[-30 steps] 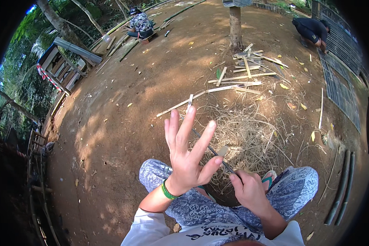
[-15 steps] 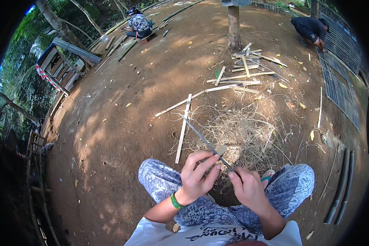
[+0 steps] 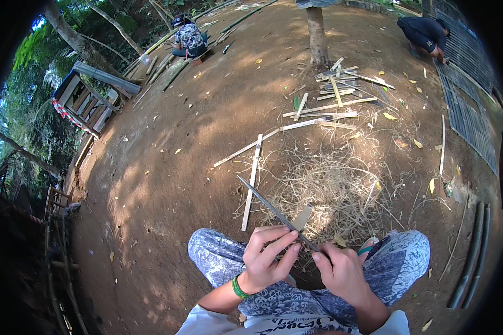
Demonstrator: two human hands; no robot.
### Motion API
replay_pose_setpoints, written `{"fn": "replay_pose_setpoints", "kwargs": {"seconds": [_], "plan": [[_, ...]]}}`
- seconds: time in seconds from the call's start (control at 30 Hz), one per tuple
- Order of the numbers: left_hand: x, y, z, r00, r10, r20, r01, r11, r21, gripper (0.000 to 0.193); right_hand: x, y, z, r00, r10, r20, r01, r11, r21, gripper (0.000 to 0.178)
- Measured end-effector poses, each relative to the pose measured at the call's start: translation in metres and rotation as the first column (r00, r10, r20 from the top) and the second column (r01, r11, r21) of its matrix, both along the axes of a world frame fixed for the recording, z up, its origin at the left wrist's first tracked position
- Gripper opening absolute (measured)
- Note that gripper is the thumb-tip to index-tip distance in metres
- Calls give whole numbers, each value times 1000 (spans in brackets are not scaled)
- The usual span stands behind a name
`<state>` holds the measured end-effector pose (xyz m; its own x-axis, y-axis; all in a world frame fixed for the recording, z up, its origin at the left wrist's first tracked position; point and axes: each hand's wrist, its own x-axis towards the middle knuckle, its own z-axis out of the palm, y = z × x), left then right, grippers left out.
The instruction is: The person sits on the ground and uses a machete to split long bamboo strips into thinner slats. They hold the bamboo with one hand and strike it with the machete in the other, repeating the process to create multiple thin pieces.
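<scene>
A long, thin dark strip (image 3: 264, 202) slants from the far left down into my two hands, above my crossed legs. My left hand (image 3: 262, 262), with a green bracelet at its wrist, pinches the strip with bent fingers. Closed around the strip's near end is my right hand (image 3: 341, 271). Beside the left fingertips a flat, pale, blade-like piece (image 3: 302, 218) sticks out on the strip's far side. Its lower part is hidden, and I cannot tell which hand bears it. Just beyond lies a heap of thin curled shavings (image 3: 332, 187).
Pale flat slats (image 3: 252, 181) lie left of the heap, and more slats (image 3: 341, 92) are stacked by a tree trunk (image 3: 317, 39). Two dark poles (image 3: 469, 257) rest at right. One person (image 3: 190, 39) sits far left; another (image 3: 425, 33) bends over a slatted panel (image 3: 466, 111).
The flat pale piece shows more of its length beyond the strip. Both hands sit slightly lower in the picture, still on the strip. The whole view has shifted a little.
</scene>
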<state>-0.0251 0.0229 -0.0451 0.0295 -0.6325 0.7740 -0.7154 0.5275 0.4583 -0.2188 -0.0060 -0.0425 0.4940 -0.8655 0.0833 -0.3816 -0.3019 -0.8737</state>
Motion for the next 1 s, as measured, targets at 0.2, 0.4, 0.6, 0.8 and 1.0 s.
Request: {"fn": "replay_pose_setpoints", "kwargs": {"seconds": [0.2,0.4,0.6,0.8,1.0], "plan": [[9,-9,15,993,-52,108,52,999,-1,25,-2,-1,-1,1000,-4,-5,4,1000,-3,26],[21,-15,68,948,-16,316,59,990,-128,22,-1,0,0,1000,-7,-5,7,999,-37,25],[9,-17,144,820,76,567,0,991,-133,50,2,2,-10,1000,21,11,-20,996,-85,27],[9,-88,81,804,2,594,-85,990,112,65,6,-2,-2,998,-9,-63,5,997,-74,28],[16,-92,105,830,71,554,-88,996,4,64,1,-3,-10,987,-91,-134,83,994,-64,31]]}}
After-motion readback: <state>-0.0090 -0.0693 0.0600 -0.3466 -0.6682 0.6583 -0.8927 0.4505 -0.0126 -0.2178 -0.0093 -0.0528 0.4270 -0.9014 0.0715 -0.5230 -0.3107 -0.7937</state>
